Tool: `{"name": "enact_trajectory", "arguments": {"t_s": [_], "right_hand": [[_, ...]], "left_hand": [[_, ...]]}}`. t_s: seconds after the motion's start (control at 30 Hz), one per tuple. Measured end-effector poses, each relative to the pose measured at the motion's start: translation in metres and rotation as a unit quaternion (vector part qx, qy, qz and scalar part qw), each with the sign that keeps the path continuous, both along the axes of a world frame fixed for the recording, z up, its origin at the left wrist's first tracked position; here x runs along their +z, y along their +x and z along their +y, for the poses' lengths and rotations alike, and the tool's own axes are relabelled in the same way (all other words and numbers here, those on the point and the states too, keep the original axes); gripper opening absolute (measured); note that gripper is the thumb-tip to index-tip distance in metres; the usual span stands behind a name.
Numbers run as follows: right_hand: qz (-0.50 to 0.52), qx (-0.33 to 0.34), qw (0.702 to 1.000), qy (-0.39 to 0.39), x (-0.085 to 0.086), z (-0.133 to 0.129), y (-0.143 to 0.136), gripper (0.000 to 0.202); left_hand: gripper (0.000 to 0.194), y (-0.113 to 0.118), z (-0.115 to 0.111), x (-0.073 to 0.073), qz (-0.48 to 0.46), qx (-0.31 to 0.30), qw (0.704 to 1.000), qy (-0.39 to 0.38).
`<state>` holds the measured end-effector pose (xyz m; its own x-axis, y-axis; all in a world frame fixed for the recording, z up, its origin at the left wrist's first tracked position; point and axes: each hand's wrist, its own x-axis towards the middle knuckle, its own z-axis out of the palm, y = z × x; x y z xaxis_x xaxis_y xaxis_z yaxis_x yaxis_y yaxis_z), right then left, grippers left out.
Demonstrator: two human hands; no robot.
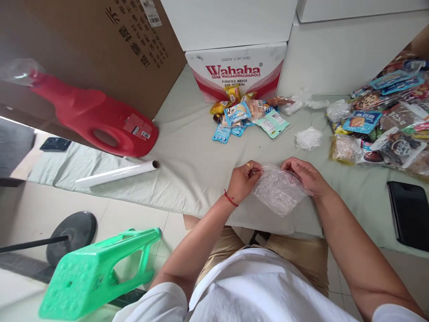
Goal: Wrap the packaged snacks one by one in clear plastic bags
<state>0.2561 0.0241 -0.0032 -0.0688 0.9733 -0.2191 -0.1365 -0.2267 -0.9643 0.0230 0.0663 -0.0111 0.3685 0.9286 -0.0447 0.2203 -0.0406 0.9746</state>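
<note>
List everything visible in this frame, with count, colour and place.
Clear plastic bag: one, transparent, between the hands
Small snack pile: several packets, mixed colours, before the Wahaha carton
Large snack pile: many, mixed, right
Crumpled plastic wads: several, whitish, between piles
Wahaha carton: one, white and red, back
White boxes: at least two, back
Cardboard box: one, brown, back left
Jug: one, red, left
Roll: one, white, left
Phone: one, black, right edge
Flat device: one, dark, far left
Cloth: one, pale green, under the piles
Stool: one, green, lower left
Disc with rod: one, black, lower left
Left hand, right hand: at the bag
</note>
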Motion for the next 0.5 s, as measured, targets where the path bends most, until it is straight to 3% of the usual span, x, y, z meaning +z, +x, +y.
{"name": "enact_trajectory", "arguments": {"t_s": [0.2, 0.37, 0.5], "right_hand": [[-0.028, 0.053, 0.998, -0.022, -0.0045, -0.0014, 0.0085, 0.041], [0.031, 0.011, 0.998, -0.051, -0.0016, -0.0014, 0.0083, 0.045], [0.028, -0.011, 0.999, -0.025, -0.0018, -0.0016, 0.0065, 0.041]], "left_hand": [[0.019, -0.0025, 0.0016, 0.0044, 0.026, -0.010, 1.000, 0.001], [0.021, -0.0061, 0.0052, 0.0040, -0.005, 0.032, 0.999, -0.030], [0.019, -0.0075, 0.0046, -0.0003, -0.009, 0.028, 0.999, -0.023]]}}
